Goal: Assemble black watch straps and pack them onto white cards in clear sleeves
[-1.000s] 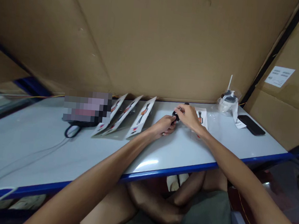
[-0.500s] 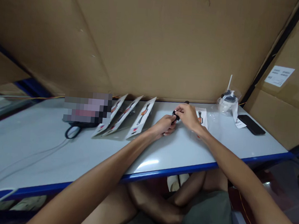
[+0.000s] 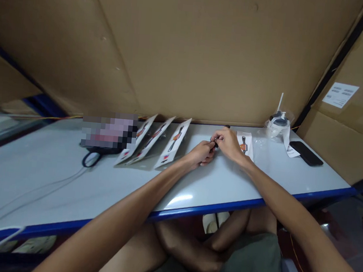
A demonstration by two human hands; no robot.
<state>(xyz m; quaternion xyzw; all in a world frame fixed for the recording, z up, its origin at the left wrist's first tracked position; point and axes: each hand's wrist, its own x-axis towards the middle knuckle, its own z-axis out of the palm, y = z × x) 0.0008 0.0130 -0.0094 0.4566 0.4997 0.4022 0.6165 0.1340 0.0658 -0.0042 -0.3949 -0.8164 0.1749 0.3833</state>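
Note:
A small black object [image 3: 216,144] is pinched between my two hands above the table. Its exact kind is mostly covered by the fingers. My left hand [image 3: 203,153] is closed around its near side. The fingertips of my right hand [image 3: 229,144] press on it from the right and above. A dark rounded end [image 3: 227,126] shows just beyond the right hand; I cannot tell whether it belongs to the same object. Partly behind the right wrist lies a flat white card [image 3: 247,144] with a picture of an orange and black tool.
Several white picture cards in clear packaging [image 3: 173,144] lean in a row left of my hands. Farther left are a blurred-out item and a black loop [image 3: 91,159] with a cable. A bagged cup with straw [image 3: 277,125] and a black phone [image 3: 306,153] are at right.
My right fingers have shifted slightly lower on the black object, closer to the left hand. The whole view has moved a little; the other things stay in place.

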